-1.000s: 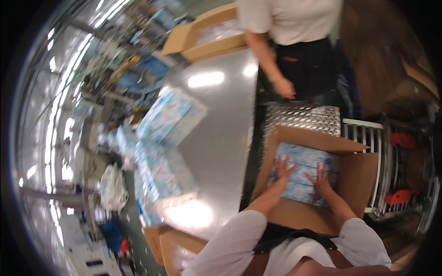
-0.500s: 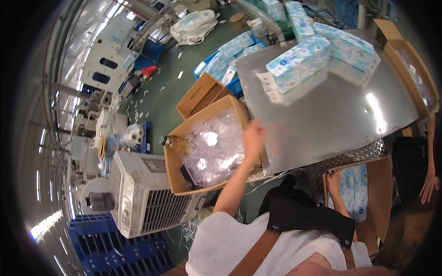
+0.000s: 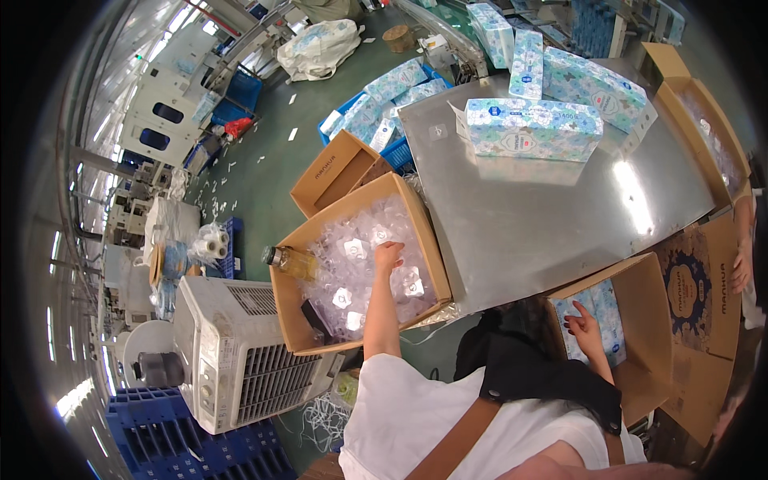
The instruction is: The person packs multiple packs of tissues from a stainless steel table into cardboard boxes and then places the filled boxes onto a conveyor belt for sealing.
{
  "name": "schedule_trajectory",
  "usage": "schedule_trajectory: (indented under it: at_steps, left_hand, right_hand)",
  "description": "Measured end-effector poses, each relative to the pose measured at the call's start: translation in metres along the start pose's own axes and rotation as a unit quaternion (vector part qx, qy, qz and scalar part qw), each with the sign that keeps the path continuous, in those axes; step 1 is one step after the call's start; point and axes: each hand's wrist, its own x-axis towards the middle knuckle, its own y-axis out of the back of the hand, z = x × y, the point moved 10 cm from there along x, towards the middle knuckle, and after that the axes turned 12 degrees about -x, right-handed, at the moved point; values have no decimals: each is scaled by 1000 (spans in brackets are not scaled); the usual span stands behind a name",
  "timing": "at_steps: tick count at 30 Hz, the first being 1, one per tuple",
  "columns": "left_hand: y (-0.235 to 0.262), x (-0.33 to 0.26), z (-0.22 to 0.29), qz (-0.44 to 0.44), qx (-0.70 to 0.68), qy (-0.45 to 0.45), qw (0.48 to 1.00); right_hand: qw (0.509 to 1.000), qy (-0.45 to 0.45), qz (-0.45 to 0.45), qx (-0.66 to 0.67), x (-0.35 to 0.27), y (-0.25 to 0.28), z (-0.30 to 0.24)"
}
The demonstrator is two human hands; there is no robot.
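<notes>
My left hand (image 3: 389, 256) is down among clear plastic pieces (image 3: 364, 280) in a cardboard box (image 3: 440, 276). Its fingers are drawn together; whatever is between them is too small to make out. A bottle of yellow liquid (image 3: 294, 264) and a dark flat object (image 3: 317, 320) stand inside the same box, along its left wall. My right hand (image 3: 584, 324) hovers over blue-and-white patterned packs (image 3: 610, 308) in an open carton (image 3: 644, 320), fingers apart. Another such pack (image 3: 532, 128) lies lengthwise on the metal table (image 3: 544, 232).
More patterned packs (image 3: 596, 80) sit at the table's far side. A blue crate (image 3: 396, 148) of packs stands beyond the box. At left are a white air cooler (image 3: 240, 352) and blue pallets (image 3: 192, 440). A co-worker's hand (image 3: 742, 268) shows at the right edge.
My left hand has moved left from the table's edge into the plastic pieces. My right hand has come off the carton's rim to over its packs. The front pack on the table has turned.
</notes>
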Motion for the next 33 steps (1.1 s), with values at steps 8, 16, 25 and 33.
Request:
schedule_trajectory:
  at_steps: [8,16,25,33]
  left_hand:
    - [4,25,12,66,145,-73,985]
    - [66,-24,44,83,181,-104,974]
    - [-47,-146,147,-214,-169,-125,954]
    - [-308,-394,102,-648,-7,-54,760]
  right_hand:
    - [997,13,4,-76,-18,7,-5]
    - [988,20,43,-147,-56,51,2]
    - [986,60,133,-84,-66,107,16]
    - [969,103,207,89,-88,158,-72]
